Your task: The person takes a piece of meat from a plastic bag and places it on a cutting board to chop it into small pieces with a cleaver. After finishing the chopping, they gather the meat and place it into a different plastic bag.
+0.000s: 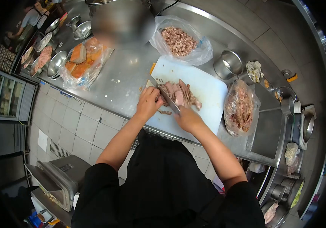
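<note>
On the white cutting board [208, 85] lies cooked meat [180, 93], partly cut into slices and strips. My right hand [189, 119] is wrapped round the handle of a knife [167, 97], whose blade slants up and left across the meat. Beside the blade, my left hand [149, 102] has its fingers curled down on the meat at the board's left side. The fingertips partly hide the pieces beneath them. Small scraps [165, 112] lie just below the blade.
Behind the board stands a plastic bag of diced meat [179, 41]. To the right are a bag of larger meat pieces [242, 108] and a metal pot [228, 64]. At left, a bag holds browned meat blocks [80, 70] near metal bowls [57, 62]. A person [32, 17] stands far left.
</note>
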